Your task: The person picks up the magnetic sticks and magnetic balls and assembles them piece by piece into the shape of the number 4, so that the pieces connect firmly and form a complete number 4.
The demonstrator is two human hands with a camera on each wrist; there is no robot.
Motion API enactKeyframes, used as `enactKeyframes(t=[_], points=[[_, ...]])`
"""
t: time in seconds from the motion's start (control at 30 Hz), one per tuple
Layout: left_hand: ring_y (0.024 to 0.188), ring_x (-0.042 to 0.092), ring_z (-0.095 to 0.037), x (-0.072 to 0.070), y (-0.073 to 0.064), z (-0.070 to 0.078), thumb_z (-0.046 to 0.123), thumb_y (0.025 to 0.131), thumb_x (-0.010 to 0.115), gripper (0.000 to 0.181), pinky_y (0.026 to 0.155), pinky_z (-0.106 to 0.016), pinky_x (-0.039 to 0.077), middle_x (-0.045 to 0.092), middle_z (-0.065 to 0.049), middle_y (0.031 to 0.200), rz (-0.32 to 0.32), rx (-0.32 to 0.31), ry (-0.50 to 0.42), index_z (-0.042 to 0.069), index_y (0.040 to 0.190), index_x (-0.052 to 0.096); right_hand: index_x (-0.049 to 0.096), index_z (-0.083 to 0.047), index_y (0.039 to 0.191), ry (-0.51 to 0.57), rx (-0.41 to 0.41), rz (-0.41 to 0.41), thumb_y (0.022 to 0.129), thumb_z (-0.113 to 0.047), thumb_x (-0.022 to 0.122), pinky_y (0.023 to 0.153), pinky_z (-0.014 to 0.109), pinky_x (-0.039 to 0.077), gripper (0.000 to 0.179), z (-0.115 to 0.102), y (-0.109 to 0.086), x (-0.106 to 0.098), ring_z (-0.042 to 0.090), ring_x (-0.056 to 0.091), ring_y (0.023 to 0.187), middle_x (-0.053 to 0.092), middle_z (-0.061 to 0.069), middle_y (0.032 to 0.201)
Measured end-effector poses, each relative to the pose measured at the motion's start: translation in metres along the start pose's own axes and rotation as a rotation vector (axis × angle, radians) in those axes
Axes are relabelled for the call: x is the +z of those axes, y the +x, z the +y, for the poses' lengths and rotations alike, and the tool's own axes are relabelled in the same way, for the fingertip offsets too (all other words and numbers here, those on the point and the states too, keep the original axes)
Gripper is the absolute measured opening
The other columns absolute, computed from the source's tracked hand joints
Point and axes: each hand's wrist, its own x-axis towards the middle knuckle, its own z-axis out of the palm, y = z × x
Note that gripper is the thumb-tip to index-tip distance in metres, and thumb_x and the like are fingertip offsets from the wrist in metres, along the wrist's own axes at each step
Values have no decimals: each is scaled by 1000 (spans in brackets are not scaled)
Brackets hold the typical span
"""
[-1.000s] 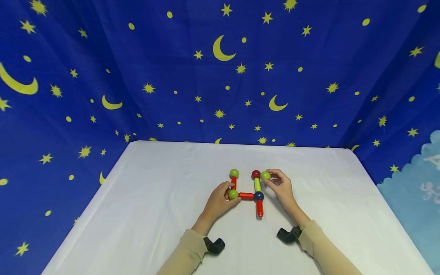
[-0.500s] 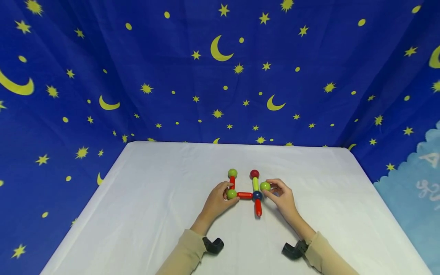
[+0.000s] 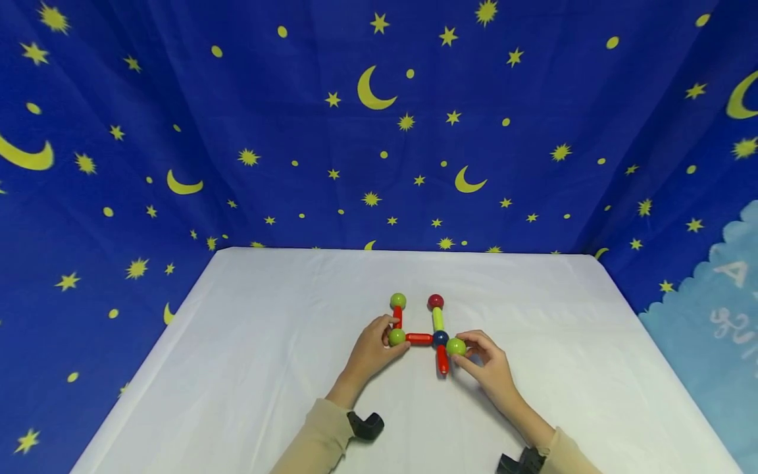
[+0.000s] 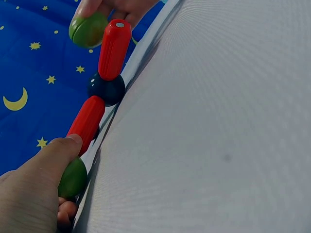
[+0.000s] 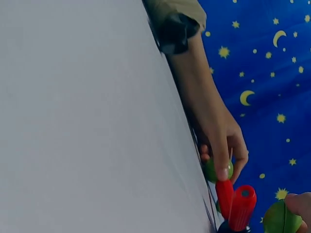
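Observation:
My left hand (image 3: 373, 345) grips a green ball (image 3: 397, 337) at the near left corner of a joined ball-and-rod figure. A red rod runs from that ball to a far green ball (image 3: 398, 301). Another red rod (image 3: 419, 339) links it to a dark blue ball (image 3: 440, 338). From the blue ball a yellow-green rod (image 3: 437, 319) leads to a dark red ball (image 3: 435, 301), and a red rod (image 3: 442, 361) points toward me with a bare end. My right hand (image 3: 488, 362) pinches a loose green ball (image 3: 456, 347) just right of that rod.
The figure lies on a white-covered table (image 3: 284, 316). A blue cloth (image 3: 331, 131) with yellow stars and moons hangs behind and at the sides. A light blue piece with white lettering (image 3: 716, 296) is at the right. Each wrist wears a black camera mount (image 3: 365, 426).
My right hand has carried its green ball toward me, from beside the dark red ball to beside the near red rod. The left hand keeps its hold on the corner ball.

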Motion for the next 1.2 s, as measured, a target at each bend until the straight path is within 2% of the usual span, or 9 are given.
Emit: enactKeyframes(t=[0.17, 0.4, 0.57, 0.73, 0.93, 1.2], points=[[66, 42, -4, 0, 0, -1, 32, 78, 78, 42, 59, -17, 38, 51, 2, 80, 9, 11, 2, 12, 111, 60, 57, 14, 111, -30, -4, 2, 74, 13, 71, 75, 15, 47, 39, -4, -10, 1, 3, 56, 90, 60, 15, 105], [66, 42, -4, 1, -1, -1, 31, 78, 78, 42, 60, -17, 38, 51, 2, 80, 4, 5, -6, 12, 111, 60, 59, 15, 106, -64, -46, -10, 69, 18, 72, 70, 18, 46, 39, -9, -23, 3, 5, 54, 83, 60, 10, 98], [66, 42, -4, 1, 0, 0, 31, 78, 78, 42, 60, -17, 38, 51, 1, 80, 10, 17, -7, 11, 111, 60, 61, 11, 105, -76, -78, -55, 69, 16, 73, 67, 21, 46, 38, -9, -30, 5, 7, 53, 82, 58, 11, 95], [66, 42, -4, 0, -1, 1, 30, 79, 77, 41, 60, -17, 38, 51, 1, 80, 9, 19, -15, 11, 111, 60, 64, 3, 102, -88, -54, -98, 70, 12, 75, 67, 22, 48, 35, -10, -33, 7, 6, 53, 83, 57, 12, 95], [66, 41, -4, 1, -2, -1, 31, 78, 78, 41, 59, -17, 38, 50, 1, 79, 6, 27, -20, 11, 110, 60, 63, 4, 100, -100, -45, -144, 68, 11, 76, 67, 21, 50, 35, -18, -33, 11, 6, 54, 85, 54, 16, 99], [66, 42, -5, 1, 0, -1, 30, 78, 78, 42, 59, -17, 38, 51, 1, 79, 12, 34, -7, 11, 111, 60, 64, -5, 101, -144, -7, -176, 70, -1, 80, 68, 20, 50, 35, -5, -34, 9, 4, 53, 83, 53, 7, 100]])
